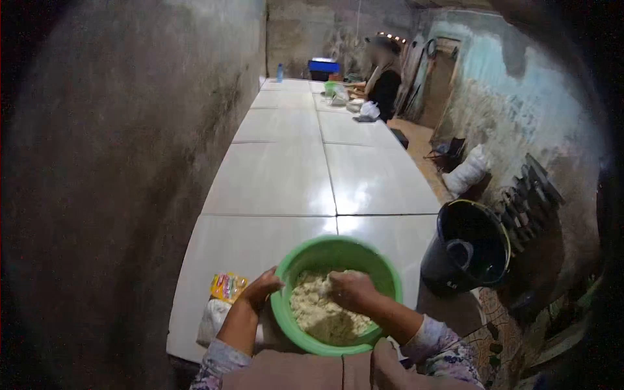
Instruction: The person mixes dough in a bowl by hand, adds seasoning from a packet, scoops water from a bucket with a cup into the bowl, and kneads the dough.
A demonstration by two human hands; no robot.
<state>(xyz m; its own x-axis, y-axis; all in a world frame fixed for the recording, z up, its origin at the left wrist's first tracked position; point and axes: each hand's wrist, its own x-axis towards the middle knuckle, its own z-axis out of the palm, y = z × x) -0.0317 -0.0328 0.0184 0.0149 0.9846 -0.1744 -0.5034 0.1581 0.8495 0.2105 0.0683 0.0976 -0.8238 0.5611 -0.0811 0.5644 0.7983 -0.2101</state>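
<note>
A green plastic basin (pixel 296 257) stands at the near end of the tiled table, holding pale, crumbly dough (pixel 312 302). My left hand (pixel 262 289) grips the basin's left rim, with some dough stuck to its fingers. Inside the basin, my right hand (pixel 353 290) is closed in the dough, and its fingertips are partly hidden. Left of the basin lies a yellow packet (pixel 227 286). Below it, beside my left forearm, is a white bag (pixel 213 318), partly covered by the arm.
A black bucket (pixel 435 260) with a cup inside stands at the table's right edge. The wall runs along the left side. At the far end, a person (pixel 388 84) works beside bags and a green container (pixel 330 88). A white sack (pixel 467 170) rests on the floor.
</note>
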